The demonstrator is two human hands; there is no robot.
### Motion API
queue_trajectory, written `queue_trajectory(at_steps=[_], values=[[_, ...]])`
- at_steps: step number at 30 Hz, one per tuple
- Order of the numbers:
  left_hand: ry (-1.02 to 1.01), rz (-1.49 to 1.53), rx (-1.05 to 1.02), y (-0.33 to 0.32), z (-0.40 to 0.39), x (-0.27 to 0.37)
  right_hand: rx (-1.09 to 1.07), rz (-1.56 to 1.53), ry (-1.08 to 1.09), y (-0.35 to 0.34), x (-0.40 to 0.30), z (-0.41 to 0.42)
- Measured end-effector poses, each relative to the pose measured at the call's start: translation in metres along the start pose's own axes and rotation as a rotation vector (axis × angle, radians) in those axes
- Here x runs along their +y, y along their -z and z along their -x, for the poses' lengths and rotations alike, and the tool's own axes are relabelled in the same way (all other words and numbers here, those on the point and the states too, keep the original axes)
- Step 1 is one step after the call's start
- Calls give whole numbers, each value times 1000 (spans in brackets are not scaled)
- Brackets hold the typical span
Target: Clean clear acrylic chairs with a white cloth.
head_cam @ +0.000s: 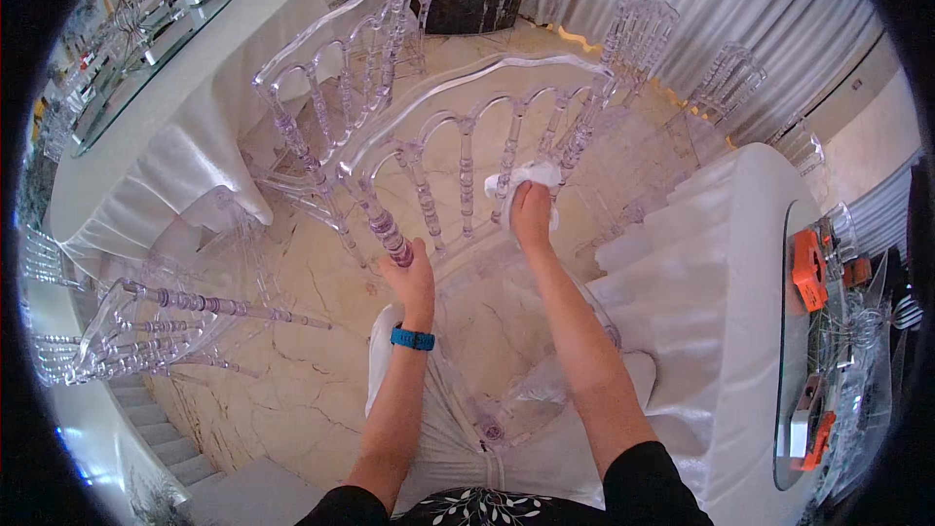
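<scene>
In front of me stands a clear acrylic chair [466, 183] with turned spindles and a wavy top rail, its back facing away. My left hand [413, 277] grips the lower part of its left back post. A teal watch band is on that wrist. My right hand [531, 215] holds a crumpled white cloth [542, 174] against the spindles near the right end of the back. The cloth wraps partly around a spindle, and my fingers hide some of it. Below both hands lies the transparent seat, with the marble floor showing through.
Another clear chair [321, 98] stands just beyond, and a third [182, 299] is at the left. Round tables with a white tablecloth [197, 95] at left and a satin tablecloth [679, 307] at right flank me. Orange boxes [808, 270] sit on the right table's glass top.
</scene>
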State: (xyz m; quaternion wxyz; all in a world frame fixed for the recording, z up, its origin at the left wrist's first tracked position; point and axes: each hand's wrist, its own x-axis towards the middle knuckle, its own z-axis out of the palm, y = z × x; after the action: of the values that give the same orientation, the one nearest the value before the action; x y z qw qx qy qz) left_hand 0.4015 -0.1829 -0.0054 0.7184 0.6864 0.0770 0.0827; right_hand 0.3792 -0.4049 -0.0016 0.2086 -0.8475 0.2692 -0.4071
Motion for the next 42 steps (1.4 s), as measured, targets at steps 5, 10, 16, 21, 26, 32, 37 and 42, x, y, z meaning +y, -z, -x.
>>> queue_trajectory(at_steps=[5,10,16,21,26,32,37,42], values=[[-11,35,5,0,1,3,-9,-105,208,40,22,23],[7,6,-12,3,0,2,182,-76,-27,92,7,-22],[-17,13,-39,3,1,2,295,-366,-81,114,-31,-123],[24,30,9,0,0,0,196,-119,253,74,-40,-130],[25,64,-14,1,-3,-12,223,-90,281,64,-24,-131],[22,37,-20,-1,0,-5,270,1,221,62,-14,-132],[122,96,-75,1,-1,2,287,-73,226,54,-8,-126],[105,102,-21,-2,-1,-8,297,-73,236,49,-8,-119]])
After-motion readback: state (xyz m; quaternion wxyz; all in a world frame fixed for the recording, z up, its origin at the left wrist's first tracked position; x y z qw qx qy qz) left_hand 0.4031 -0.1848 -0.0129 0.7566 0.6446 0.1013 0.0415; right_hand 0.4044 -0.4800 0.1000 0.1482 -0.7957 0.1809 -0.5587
